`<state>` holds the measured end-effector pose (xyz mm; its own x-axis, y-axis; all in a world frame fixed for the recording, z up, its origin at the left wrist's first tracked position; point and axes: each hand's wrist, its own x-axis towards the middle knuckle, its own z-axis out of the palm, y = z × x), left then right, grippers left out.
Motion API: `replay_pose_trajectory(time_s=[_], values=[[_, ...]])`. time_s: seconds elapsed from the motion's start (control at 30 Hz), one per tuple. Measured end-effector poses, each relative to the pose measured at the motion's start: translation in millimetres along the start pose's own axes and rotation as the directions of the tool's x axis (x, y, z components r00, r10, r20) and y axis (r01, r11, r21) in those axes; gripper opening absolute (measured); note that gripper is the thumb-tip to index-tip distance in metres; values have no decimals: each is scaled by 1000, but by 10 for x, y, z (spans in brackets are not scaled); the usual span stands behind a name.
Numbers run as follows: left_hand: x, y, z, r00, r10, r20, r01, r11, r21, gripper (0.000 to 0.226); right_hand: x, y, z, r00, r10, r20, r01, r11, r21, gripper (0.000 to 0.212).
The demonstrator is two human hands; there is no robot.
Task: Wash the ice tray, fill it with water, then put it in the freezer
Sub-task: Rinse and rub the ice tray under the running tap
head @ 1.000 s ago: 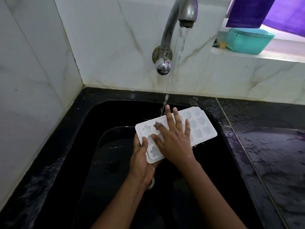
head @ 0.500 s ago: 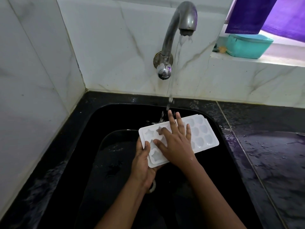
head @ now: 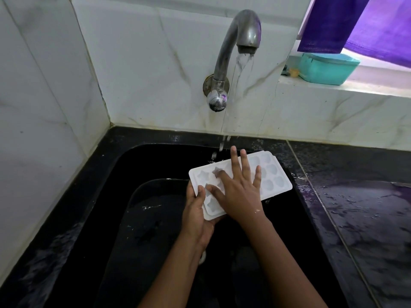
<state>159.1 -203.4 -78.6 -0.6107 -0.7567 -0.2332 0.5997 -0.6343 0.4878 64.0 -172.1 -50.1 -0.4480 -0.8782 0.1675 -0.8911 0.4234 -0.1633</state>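
A white ice tray (head: 274, 174) with star and shell shaped cells is held over the black sink (head: 155, 165), face up and tilted slightly. My left hand (head: 196, 210) grips its near left end, thumb on the rim and fingers underneath. My right hand (head: 239, 187) lies flat on the tray's middle with fingers spread, covering several cells. Water runs from the metal tap (head: 242, 38) and falls at the tray's far edge, just left of my right fingertips.
White marble tiles wall the sink at the back and left. A wet black counter (head: 360, 207) extends to the right. A teal plastic container (head: 327, 67) sits on the window ledge, with purple cloth (head: 360, 23) hanging above it.
The tray and both hands have kept nearly the same spot under the stream; my right hand's fingers have slid slightly over the cells. The view has tilted downward a little.
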Motion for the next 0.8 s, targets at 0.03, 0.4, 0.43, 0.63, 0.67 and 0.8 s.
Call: replay_pose_trajectory(time_s=[0.03, 0.4, 0.43, 0.63, 0.67, 0.8], values=[[5, 5, 1, 1000, 9, 3, -9, 1000, -1, 40, 3, -15, 1, 1000, -12, 24, 12, 1000, 10, 66], [-20, 44, 3, 999, 13, 51, -16, 999, 46, 36, 23, 0, -95, 998, -51, 31, 49, 996, 74, 48], [-22, 54, -7, 998, 20, 53, -22, 998, 51, 38, 26, 1, -93, 997, -72, 16, 71, 995, 63, 48], [-30, 26, -32, 999, -3, 37, -1, 995, 97, 47, -6, 28, -104, 998, -22, -64, 22, 1000, -4, 46], [-26, 24, -30, 999, 0, 36, -3, 996, 84, 42, -10, 16, -107, 998, -36, -50, 35, 999, -20, 47], [-41, 42, -45, 999, 32, 38, -35, 996, 77, 45, 2, 1, -107, 997, -81, -13, 81, 997, -5, 45]])
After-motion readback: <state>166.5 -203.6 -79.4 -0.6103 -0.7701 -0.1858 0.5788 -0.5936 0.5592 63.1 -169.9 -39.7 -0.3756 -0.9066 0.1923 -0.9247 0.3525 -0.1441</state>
